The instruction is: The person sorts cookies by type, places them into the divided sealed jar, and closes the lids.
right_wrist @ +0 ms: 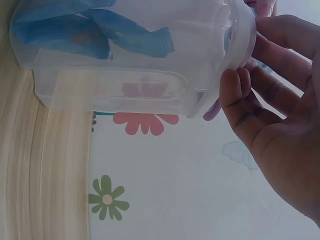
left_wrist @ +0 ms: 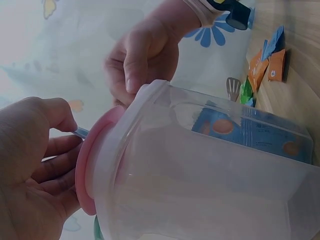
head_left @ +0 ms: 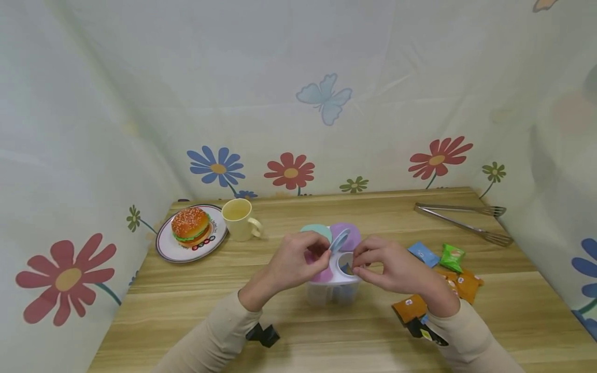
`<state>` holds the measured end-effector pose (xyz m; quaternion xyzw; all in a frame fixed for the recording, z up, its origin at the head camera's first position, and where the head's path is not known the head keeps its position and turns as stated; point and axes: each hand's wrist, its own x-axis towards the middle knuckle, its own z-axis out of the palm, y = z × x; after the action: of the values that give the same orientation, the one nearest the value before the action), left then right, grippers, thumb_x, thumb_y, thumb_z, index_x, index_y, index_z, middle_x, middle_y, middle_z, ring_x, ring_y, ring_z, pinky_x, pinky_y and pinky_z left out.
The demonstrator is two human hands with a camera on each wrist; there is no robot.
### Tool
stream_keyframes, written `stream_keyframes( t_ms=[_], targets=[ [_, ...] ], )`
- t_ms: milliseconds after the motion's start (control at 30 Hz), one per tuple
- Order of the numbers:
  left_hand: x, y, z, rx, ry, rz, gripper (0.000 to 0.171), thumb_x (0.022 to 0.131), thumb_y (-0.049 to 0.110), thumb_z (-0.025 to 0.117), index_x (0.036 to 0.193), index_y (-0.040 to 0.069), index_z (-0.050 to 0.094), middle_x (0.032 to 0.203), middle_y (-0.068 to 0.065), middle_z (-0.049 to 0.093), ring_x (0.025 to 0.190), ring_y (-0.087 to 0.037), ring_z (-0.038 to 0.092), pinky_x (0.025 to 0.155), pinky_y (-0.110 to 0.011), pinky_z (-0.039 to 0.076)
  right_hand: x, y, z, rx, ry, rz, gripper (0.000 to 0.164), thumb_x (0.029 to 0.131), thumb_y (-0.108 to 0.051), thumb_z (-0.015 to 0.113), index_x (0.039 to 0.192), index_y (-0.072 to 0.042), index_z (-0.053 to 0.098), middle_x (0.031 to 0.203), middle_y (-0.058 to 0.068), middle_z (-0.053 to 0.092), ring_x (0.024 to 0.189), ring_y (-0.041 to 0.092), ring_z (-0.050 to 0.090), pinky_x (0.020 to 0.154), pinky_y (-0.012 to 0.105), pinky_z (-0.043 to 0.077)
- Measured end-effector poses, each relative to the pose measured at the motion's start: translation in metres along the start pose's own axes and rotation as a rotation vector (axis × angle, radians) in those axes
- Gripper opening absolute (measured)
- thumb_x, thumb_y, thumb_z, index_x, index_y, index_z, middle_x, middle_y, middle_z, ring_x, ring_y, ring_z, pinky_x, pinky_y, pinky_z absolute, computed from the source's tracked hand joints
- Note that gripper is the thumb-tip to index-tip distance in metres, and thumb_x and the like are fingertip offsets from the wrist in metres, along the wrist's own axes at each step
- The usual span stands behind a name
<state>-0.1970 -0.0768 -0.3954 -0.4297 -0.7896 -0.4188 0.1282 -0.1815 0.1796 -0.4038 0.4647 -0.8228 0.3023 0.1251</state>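
A clear plastic container (head_left: 333, 294) with a white top stands on the table between the hands. My left hand (head_left: 298, 259) pinches a light-blue round lid (head_left: 340, 240), tilted up beside an uncovered round opening. My right hand (head_left: 394, 264) is at that opening, with bent fingers and thumb touching the rim; no packet shows between them in the right wrist view. Blue snack packets (right_wrist: 62, 37) lie inside the container, also visible through its wall in the left wrist view. A pink lid (left_wrist: 92, 165), a teal lid (head_left: 318, 232) and a purple lid (head_left: 347, 235) cover other openings.
Orange packets (head_left: 468, 285), a blue packet (head_left: 423, 254) and a green packet (head_left: 452, 257) lie right of the container. Metal tongs (head_left: 459, 220) rest at the back right. At the left are a plate (head_left: 170, 248) bearing a toy hamburger (head_left: 190, 226) and a yellow mug (head_left: 240, 224).
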Motion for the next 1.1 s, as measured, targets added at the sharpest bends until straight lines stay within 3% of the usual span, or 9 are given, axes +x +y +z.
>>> stream_keyframes(
  t_ms=[267, 400, 633, 933, 1100],
  targets=[
    [-0.0001, -0.0013, -0.0001, 0.008, -0.002, 0.011, 0.010, 0.084, 0.007, 0.070, 0.094, 0.006, 0.068, 0.082, 0.001, 0.066, 0.070, -0.003, 0.058, 0.063, -0.015, 0.054, 0.0008, -0.0007, -0.0004, 0.034, 0.017, 0.027, 0.002, 0.089, -0.017, 0.070, 0.091, -0.017, 0.071, 0.096, -0.011, 0.065, 0.090, 0.007, 0.059, 0.076, 0.026, 0.055],
    [-0.0005, -0.0021, 0.0003, 0.010, -0.002, 0.016, 0.011, 0.084, 0.007, 0.071, 0.094, 0.006, 0.068, 0.082, 0.000, 0.067, 0.070, -0.004, 0.059, 0.063, -0.014, 0.054, -0.0001, -0.0009, -0.0009, 0.065, 0.041, 0.050, 0.014, 0.085, -0.008, 0.073, 0.093, -0.019, 0.070, 0.096, -0.010, 0.066, 0.089, 0.007, 0.061, 0.076, 0.027, 0.056],
    [-0.0006, -0.0010, -0.0001, 0.008, 0.002, 0.018, 0.013, 0.082, 0.006, 0.072, 0.095, 0.006, 0.068, 0.082, -0.001, 0.067, 0.070, -0.004, 0.059, 0.063, -0.015, 0.055, -0.0005, -0.0011, -0.0022, 0.083, 0.063, 0.075, 0.015, 0.084, -0.007, 0.073, 0.098, -0.011, 0.070, 0.094, -0.007, 0.067, 0.081, 0.005, 0.057, 0.068, 0.026, 0.055],
    [-0.0001, 0.0000, -0.0002, -0.004, -0.002, 0.008, 0.011, 0.083, 0.006, 0.071, 0.094, 0.005, 0.068, 0.081, -0.001, 0.067, 0.070, -0.004, 0.059, 0.062, -0.015, 0.054, -0.0045, 0.0048, -0.0056, 0.034, 0.111, 0.100, 0.020, 0.083, -0.004, 0.073, 0.101, -0.012, 0.068, 0.094, -0.005, 0.069, 0.080, 0.005, 0.057, 0.069, 0.025, 0.053],
    [-0.0001, 0.0001, 0.0001, -0.014, 0.001, -0.002, 0.010, 0.083, 0.005, 0.071, 0.092, 0.005, 0.068, 0.080, 0.000, 0.066, 0.069, -0.004, 0.058, 0.061, -0.016, 0.054, -0.0073, 0.0087, -0.0083, -0.026, 0.158, 0.160, 0.021, 0.081, -0.004, 0.074, 0.101, -0.011, 0.069, 0.094, -0.004, 0.070, 0.079, 0.005, 0.059, 0.070, 0.027, 0.055]
  ],
)
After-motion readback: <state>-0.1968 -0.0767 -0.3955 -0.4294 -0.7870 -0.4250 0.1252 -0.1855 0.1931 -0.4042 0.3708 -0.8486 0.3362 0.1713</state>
